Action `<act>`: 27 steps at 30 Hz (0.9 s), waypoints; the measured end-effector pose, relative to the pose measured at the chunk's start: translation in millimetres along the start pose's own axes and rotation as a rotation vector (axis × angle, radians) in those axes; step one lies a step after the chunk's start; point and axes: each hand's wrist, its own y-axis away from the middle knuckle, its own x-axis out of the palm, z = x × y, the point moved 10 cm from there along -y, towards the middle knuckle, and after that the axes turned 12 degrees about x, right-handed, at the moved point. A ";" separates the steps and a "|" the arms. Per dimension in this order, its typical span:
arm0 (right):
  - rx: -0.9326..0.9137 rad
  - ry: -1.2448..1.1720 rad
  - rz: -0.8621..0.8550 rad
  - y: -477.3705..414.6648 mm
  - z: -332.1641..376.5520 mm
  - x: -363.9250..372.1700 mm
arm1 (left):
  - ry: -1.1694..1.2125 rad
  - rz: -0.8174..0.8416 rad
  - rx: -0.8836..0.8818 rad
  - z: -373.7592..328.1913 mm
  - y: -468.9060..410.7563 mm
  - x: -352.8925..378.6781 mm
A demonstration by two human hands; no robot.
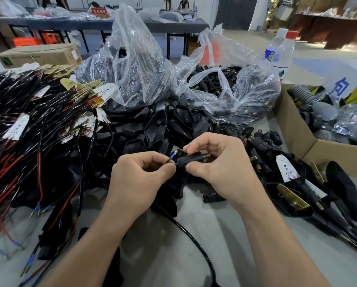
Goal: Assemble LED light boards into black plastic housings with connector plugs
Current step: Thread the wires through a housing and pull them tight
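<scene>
My right hand (219,168) pinches a black connector plug (189,159) with a brass threaded end pointing right. My left hand (140,175) pinches thin wires with blue-tipped ends (172,158) right at the plug's left opening. A black cable (194,241) runs from my hands down toward me. A pile of empty black housings (152,125) lies just beyond my hands. To the left sits a heap of LED boards with red and black wires (28,125). Assembled housings with white LED boards (287,168) lie at the right.
Two clear plastic bags (132,65) of black parts stand behind the pile, one (225,83) full of plugs. A cardboard box (297,133) of mixed parts sits at the right, water bottles (279,50) behind it. Loose plugs (262,137) scatter near the box.
</scene>
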 end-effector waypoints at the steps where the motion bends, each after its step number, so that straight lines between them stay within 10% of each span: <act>1: 0.013 0.008 -0.008 -0.2 -1.8 0.0 | 0.010 0.002 -0.005 0.5 0.2 1.0; 27: 0.016 0.153 -0.091 -1.3 -11.5 2.2 | 0.186 -0.043 -0.068 5.8 0.6 1.8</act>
